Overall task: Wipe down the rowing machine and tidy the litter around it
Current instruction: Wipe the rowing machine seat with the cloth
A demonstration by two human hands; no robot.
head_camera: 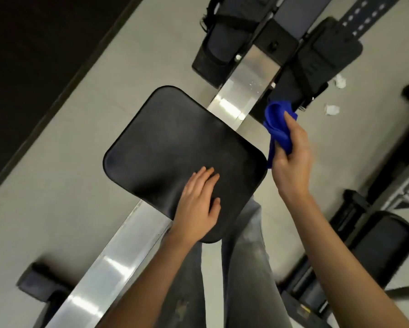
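Two hands: our left hand (196, 204) flat, fingers spread on seat (175, 147); right hand (291, 159) pinching blue cloth (278, 125) just beyond seat's right edge, nearer rail (241, 91), which runs diag.

- The seat (175, 147) sat on the rail (118, 252), which ran from lower left to upper right.
- The left hand (196, 204) lay flat on the seat's near edge.
- The right hand (291, 157) held a cloth (278, 124) just right of the seat, apart from it.
- Two footrests (222, 43) (317, 60) flanked the rail beyond the seat.
- Two crumpled paper scraps (340, 81) (331, 109) lay on the floor (104, 95), right of the right footrest.
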